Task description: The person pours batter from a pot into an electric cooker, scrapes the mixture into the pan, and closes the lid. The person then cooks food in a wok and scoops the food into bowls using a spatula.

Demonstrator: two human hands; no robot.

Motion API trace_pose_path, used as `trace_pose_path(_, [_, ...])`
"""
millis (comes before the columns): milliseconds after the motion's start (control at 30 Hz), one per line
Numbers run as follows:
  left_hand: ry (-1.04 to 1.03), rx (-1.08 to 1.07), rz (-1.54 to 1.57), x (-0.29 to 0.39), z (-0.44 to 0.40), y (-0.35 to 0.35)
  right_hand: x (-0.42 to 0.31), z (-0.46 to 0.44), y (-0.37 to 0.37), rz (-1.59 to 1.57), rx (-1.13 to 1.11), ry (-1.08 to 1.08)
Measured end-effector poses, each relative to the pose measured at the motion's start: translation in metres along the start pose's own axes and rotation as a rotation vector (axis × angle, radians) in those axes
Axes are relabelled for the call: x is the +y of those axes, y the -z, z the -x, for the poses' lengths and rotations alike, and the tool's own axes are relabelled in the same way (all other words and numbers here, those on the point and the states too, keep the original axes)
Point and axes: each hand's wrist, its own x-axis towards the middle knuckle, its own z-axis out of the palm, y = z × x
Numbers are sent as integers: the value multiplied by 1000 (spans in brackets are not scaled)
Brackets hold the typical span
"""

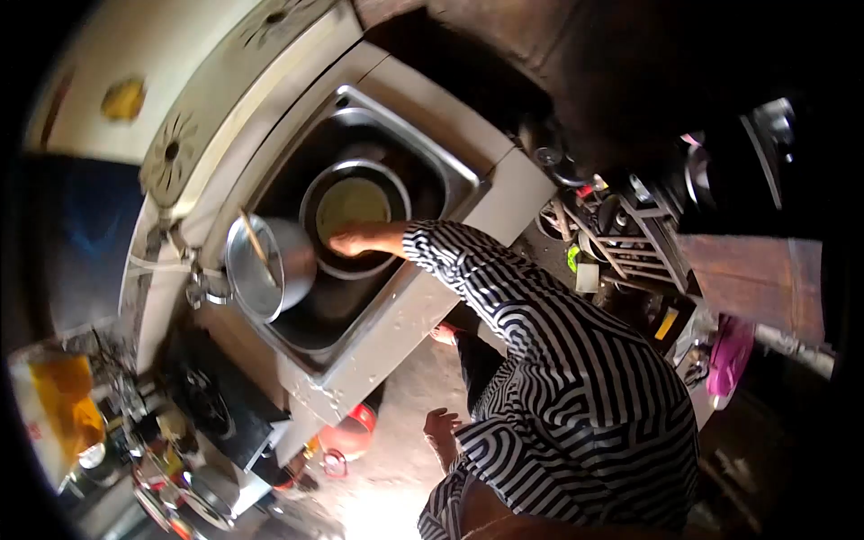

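My right hand (351,239) reaches over a round metal pot (400,184) standing in the sink (463,171). Pale yellowish liquid (354,202) shows in the pot. The fingers of that hand look closed; what they hold, if anything, is hidden. Beside it, a larger shiny metal pot (292,256) leans at the sink's tap side, with a wooden stick (258,245) across its mouth. My left hand (441,434) hangs low near my body, away from the sink, its fingers loosely apart and holding nothing.
A tap (202,283) stands by the larger pot. Below the counter is a red round container (348,435). A black stove (202,387) and several kitchen items are at lower left. A wooden rack (643,256) and a pink item (729,355) stand at right.
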Motion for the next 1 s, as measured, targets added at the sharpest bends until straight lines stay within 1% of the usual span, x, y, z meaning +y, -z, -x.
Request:
trace_pose_path(33, [-31,-25,-4,7,-6,-1,-6,1,26,35,-33,59])
trace_pose_path(67, [-59,-54,1,16,-12,-3,-32,6,85,55,-97,10])
trace_pose_path(133, [-121,-112,13,35,-21,-6,-54,-14,135,52,-406,-61])
trace_pose_path(200, [-194,-162,36,54,-27,-6,-75,-21,186,-135,-233,-121])
trace_pose_path(267, [-300,-232,99,73,-32,-3,-82,-13,238,-697,-195,-92])
trace_pose_path(300, [-338,-274,154,82,-36,0,-79,-2,237,-1270,-39,-43])
trace_pose_path(333, [-373,-262,-115,88,-47,3,-78,16,231,-1254,-7,-56])
trace_pose_path(400, [-227,-421,-106,96,-80,4,-74,54,212,346,171,-246])
trace_pose_path(433, [-153,-495,-110,99,-96,4,-65,68,203,326,239,-203])
trace_pose_path(467, [-346,-546,-124,122,-74,-13,-57,81,197,310,301,-154])
trace_pose_path(500, [-461,-554,-283,131,-66,-26,-64,103,205,212,382,-252])
trace_pose_path(533, [-472,-574,-286,140,-58,-42,-73,123,214,108,465,-350])
trace_pose_path(600, [-443,-674,-362,157,-44,-71,-69,179,219,83,325,-576])
trace_pose_path(633, [-486,-657,-485,160,-42,-87,-37,218,192,441,343,-191])
trace_pose_path(667, [-500,-667,-492,168,-34,-101,-40,263,188,146,481,-496])
trace_pose_path(700, [-469,-731,-549,177,-23,-116,-34,316,187,284,147,-601])
trace_pose_path(733, [-435,-795,-604,183,-13,-132,-36,367,178,266,187,-721])
trace_pose_path(767, [-382,-843,-549,187,-6,-148,-31,422,158,248,227,-838])
trace_pose_path(800, [-392,-852,-554,197,6,-167,-45,478,160,499,301,-637])
trace_pose_path(833, [-460,-858,-722,208,19,-186,-59,523,159,98,121,-1180])
trace_pose_path(867, [-525,-858,-889,215,29,-208,-82,567,154,26,160,-1300])
trace_pose_path(933, [-978,-834,-827,211,34,-261,-127,656,140,-108,264,-1541])
trace_pose_path(967, [-1030,-795,-917,215,38,-287,-140,693,123,-64,61,-1600])
trace_pose_path(1000, [-1021,-828,-973,220,40,-314,-183,702,143,3,296,-1661])
